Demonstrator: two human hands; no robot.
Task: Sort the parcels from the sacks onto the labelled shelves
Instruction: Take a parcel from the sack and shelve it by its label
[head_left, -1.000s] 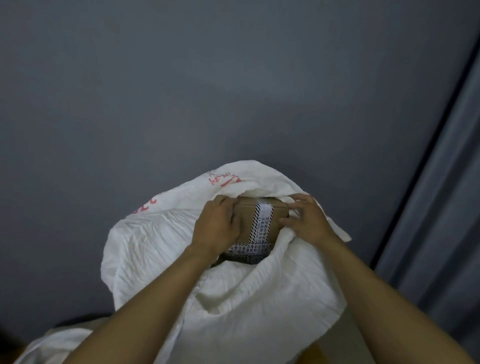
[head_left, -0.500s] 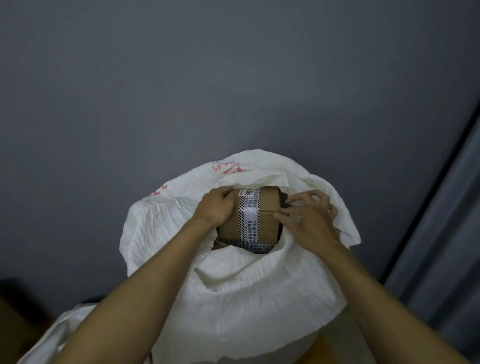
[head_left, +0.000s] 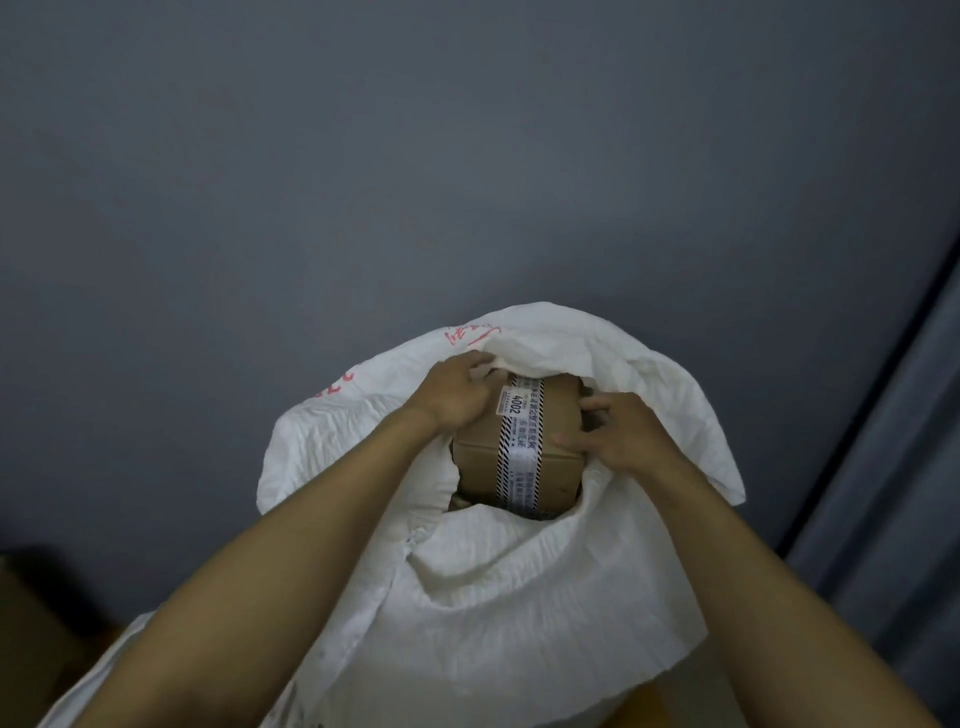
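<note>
Wall (head_left: 363, 156): a plain grey surface filled everything behind your work.
Sack (head_left: 519, 597): the white woven sack stood open in front of you, and its mouth ringed the parcel on all sides. The far rim was folded over and carried red print (head_left: 467, 335) on its left part.
Drape (head_left: 893, 519): a grey-blue panel ran down the right edge, apart from the sack.
Cardboard (head_left: 31, 623): a brown shape sat dim in the lower left corner, too dark for you to tell what it was.
Parcel (head_left: 550, 415): the brown carton sat in the sack's mouth with its top face and near side showing. The near rim bunched against its lower part, and the far fold overhung its back edge.
Left hand (head_left: 457, 395): your fingers were curled over the carton's far left corner, gripping it just under the folded rim.
Right hand (head_left: 618, 436): your thumb lay on the top face and your fingers were bent round the right edge, holding it.
Tape (head_left: 522, 462): a white strip with hatched borders ran across the top and down the near side.
Label (head_left: 514, 402): a small white tag beside the tape read 4002.
</note>
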